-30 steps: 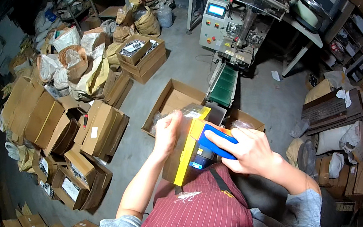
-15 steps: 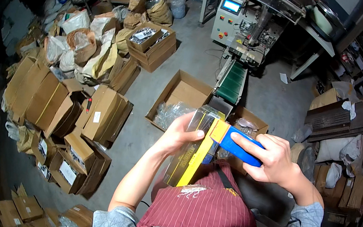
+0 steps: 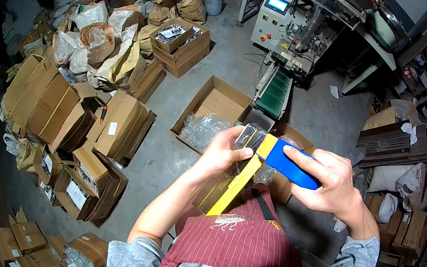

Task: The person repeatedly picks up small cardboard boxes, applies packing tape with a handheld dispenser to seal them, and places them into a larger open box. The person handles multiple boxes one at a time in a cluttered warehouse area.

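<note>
In front of my maroon striped apron (image 3: 240, 244), my left hand (image 3: 227, 152) grips the upper part of a long box-like item (image 3: 215, 192). It has a dark, see-through-looking face with yellow print and a bright yellow edge, and it slants down toward the apron. My right hand (image 3: 327, 179) is closed around a blue rounded thing (image 3: 293, 166), index finger stretched along its top. Its yellow-orange ridged end (image 3: 265, 146) meets the upper end of the yellow edge; whether the two are joined, I cannot tell. My left thumb lies beside that spot.
Beyond my hands stands an open carton (image 3: 202, 95) with clear plastic bags (image 3: 205, 131). A green conveyor (image 3: 274, 92) slopes down from a machine with a screen (image 3: 277, 4). Cartons (image 3: 120, 124) and sacks (image 3: 96, 42) crowd the left; stacked goods (image 3: 396, 145) line the right.
Both hands and the things in them have shifted a little to the right. A blue patch below, beside the yellow edge, no longer shows. My view has moved slightly too.
</note>
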Demonstrator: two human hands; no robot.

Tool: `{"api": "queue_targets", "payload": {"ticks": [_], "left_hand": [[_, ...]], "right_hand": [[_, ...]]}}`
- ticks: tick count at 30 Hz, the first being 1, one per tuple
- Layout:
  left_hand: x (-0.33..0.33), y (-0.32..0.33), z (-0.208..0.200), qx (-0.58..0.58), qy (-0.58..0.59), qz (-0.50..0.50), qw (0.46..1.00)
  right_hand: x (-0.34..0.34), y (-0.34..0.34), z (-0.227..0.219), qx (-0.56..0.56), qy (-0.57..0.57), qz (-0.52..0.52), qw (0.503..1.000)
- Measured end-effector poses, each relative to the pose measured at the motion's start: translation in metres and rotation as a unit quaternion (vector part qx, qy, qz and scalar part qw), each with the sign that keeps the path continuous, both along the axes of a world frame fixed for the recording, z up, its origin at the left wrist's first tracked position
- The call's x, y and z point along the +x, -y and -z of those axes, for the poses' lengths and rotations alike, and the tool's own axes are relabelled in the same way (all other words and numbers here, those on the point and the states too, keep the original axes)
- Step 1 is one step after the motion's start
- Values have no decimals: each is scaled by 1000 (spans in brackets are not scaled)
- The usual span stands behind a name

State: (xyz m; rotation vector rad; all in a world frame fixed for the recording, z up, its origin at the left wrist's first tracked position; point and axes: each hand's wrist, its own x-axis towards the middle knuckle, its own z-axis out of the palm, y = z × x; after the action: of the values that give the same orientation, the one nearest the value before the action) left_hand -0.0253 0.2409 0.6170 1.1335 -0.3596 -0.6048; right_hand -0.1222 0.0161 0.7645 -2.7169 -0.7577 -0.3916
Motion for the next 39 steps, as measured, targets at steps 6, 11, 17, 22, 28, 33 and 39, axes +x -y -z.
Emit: {"api": "queue_targets", "payload": {"ticks": [6,11,17,22,28,33,39], "left_hand": [[2,1,6,1,-8,8,1000],[3,-14,2,-57,-90,-22,994],[8,-35,-50,-139,-87,54,985],[7,-17,-83,-5,-81,10,997],[-4,-44,-92,-40,-51,-43,997],[0,-73,-84,-121,-51,-57,990],[-2,-106,-37,-219,-98,-82,967]], "right_hand": [[0,2,3,4,-16,5,1000],[-9,10,4,-24,-21,-10,999],[-12,9,-28,-76,40,-68,994],[-3,6,-40,-26,121,-99,987],[-15,18,-84,-48,95,-160,981],[-27,50,-93,-78,113,-192,972],[-11,87,-64,-77,111,-245,960]]}}
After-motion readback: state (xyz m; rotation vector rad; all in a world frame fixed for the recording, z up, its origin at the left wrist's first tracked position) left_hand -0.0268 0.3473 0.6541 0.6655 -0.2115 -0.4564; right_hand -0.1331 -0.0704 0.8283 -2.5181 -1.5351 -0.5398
